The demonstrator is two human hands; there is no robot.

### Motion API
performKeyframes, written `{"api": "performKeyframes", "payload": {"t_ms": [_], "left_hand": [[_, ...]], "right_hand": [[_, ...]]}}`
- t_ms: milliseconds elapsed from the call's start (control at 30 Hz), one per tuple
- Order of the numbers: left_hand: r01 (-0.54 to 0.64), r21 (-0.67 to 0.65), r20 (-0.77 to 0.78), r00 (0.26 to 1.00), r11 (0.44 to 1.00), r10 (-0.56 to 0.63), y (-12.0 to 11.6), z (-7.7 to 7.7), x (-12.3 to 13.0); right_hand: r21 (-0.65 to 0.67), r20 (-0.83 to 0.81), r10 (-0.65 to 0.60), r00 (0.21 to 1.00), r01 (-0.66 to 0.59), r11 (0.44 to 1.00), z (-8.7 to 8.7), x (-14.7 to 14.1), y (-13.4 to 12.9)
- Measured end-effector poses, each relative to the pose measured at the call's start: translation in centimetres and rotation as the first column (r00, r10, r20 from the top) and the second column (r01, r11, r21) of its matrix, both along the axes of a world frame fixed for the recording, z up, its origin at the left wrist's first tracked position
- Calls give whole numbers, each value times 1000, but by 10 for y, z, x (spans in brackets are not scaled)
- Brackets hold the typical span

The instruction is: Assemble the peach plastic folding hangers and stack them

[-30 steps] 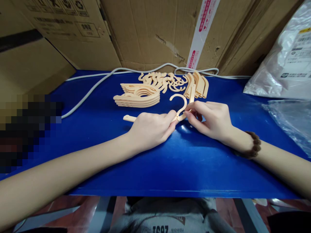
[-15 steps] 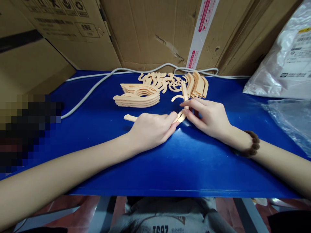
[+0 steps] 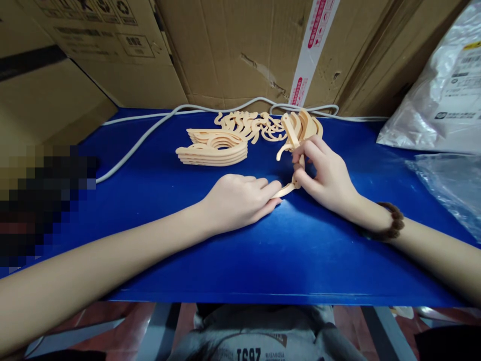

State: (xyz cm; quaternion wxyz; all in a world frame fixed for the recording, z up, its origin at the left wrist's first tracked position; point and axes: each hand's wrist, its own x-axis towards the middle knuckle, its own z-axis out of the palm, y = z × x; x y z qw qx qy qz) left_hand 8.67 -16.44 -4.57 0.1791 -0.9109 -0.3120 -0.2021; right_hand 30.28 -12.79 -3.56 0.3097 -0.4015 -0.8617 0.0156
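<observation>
A beige plastic folding hanger (image 3: 284, 191) spans my two hands just above the blue table. My left hand (image 3: 240, 203) is closed round one arm of it, and my fingers hide most of that arm. My right hand (image 3: 326, 175) pinches the hanger near its middle joint between thumb and fingers. From that grip a straight arm points up and away, with the curved hook sticking out to the left. The joint itself is partly covered by my right fingers. Left of it lies a neat stack of folded beige hangers (image 3: 212, 156).
Behind the hands, a pile of loose beige hooks (image 3: 242, 123) lies beside several curved hanger arms (image 3: 315, 125). A white cable (image 3: 143, 143) runs along the back of the blue table (image 3: 263, 265). Cardboard boxes (image 3: 233, 50) stand behind; a plastic-wrapped package (image 3: 432, 100) is at right.
The hanger has shifted right and its upright arm has tilted. The arm end that stuck out left of my left hand no longer shows. My right hand has moved slightly right.
</observation>
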Motion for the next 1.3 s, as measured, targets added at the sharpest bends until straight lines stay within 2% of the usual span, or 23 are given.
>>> {"api": "performKeyframes", "payload": {"t_ms": [167,400,600,800,1067,1300], "left_hand": [[37,61,-8,999,997,-37,1,0,0],[13,48,30,999,999,-14,1,1,-1],[-29,-41,34,999,999,30,4,3,-2],[-36,-102,53,998,994,42,6,-1,-2],[2,-129,72,997,992,7,10,-2,-4],[-14,-154,84,996,988,27,9,-2,-4]], "right_hand": [[11,14,-22,1000,22,1000,1,0,1],[16,40,-73,996,73,997,-1,2,4],[-4,5,-93,996,93,996,-6,3,7],[-30,85,-129,988,132,991,-4,3,8],[-65,111,-83,990,91,994,-5,3,10],[-81,114,-90,989,100,992,-5,4,11]]}}
